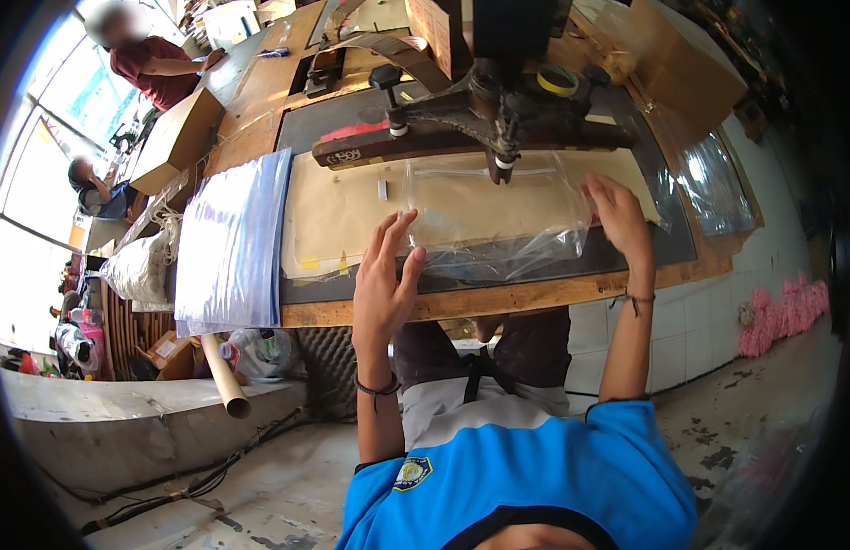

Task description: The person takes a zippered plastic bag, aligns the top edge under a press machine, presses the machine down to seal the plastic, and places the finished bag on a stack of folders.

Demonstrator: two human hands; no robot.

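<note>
A clear plastic bag (498,220) lies on the brown paper sheet (338,206) beneath the dark metal press arm (480,105). My left hand (386,275) is open at the bag's left edge, thumb and fingers apart. At the right edge of the bag is my right hand (619,215), its fingers loosely bent and apart, the tips at the film. A small grey metal block (383,190) sits on the paper just left of the bag. The press bar crosses above the bag's far edge, with a white-tipped rod pointing down.
A stack of clear plastic sheets (231,238) hangs over the table edge at left. A cardboard box (686,64) stands far right, another box (177,137) far left. A yellow tape roll (557,81) rests on the press. One person (154,69) works at the far left; another sits nearer.
</note>
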